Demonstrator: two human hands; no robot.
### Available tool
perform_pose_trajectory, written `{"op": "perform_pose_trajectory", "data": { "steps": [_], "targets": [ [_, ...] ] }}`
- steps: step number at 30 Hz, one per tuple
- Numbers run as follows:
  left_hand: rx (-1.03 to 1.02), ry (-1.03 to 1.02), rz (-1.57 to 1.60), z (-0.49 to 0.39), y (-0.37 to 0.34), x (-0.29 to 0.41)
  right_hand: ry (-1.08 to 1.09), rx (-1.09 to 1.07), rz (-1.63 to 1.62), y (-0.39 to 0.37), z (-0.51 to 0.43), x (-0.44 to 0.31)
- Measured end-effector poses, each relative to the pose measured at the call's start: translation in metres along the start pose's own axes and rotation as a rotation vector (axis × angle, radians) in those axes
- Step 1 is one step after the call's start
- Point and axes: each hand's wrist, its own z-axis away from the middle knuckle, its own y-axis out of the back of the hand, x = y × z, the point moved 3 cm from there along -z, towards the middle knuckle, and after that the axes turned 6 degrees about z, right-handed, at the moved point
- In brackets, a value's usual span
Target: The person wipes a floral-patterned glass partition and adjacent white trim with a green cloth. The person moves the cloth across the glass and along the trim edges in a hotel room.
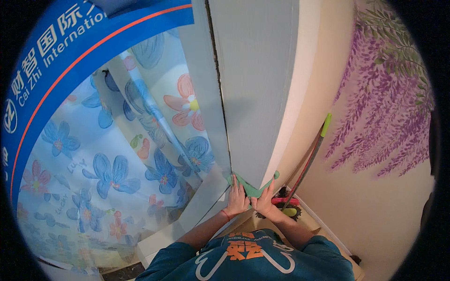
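Both hands press a green cloth [254, 190] around the lower corner of a pale grey panel [256, 87], which runs up from it. On the left side of the corner lies my left hand [238, 196], its fingers extended over the cloth near a dark vertical gap. My right hand [264, 201] holds the cloth against the corner's right side, with the thumb below it. The cloth's ends stick out past the fingers on either side. Part of it is hidden under the hands.
A floral curtain [112, 175] hangs at the left beneath a blue banner [70, 52] bearing writing. At the right, brooms or mops, one with a green-tipped handle [326, 125], lean by a wall [351, 196] painted with purple flowers. A white box-like edge [154, 242] is at lower left.
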Motion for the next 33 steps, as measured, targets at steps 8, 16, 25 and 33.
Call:
{"op": "perform_pose_trajectory", "data": {
  "steps": [8, 16, 25, 33],
  "targets": [
    [-0.006, 0.041, -0.042, 0.001, -0.009, -0.007, -0.001, -0.043, 0.004, -0.015, 0.028, 0.023],
    [0.158, -0.094, -0.030, -0.009, -0.011, -0.002, 0.111, 0.023, -0.026, -0.015, 0.024, 0.026],
    [0.133, -0.068, -0.130, -0.004, -0.018, -0.006, 0.128, 0.042, -0.030, -0.017, 0.029, 0.029],
    [0.275, -0.070, 0.009, -0.004, -0.020, -0.001, 0.138, 0.093, -0.041, -0.023, 0.047, 0.037]
  ]
}}
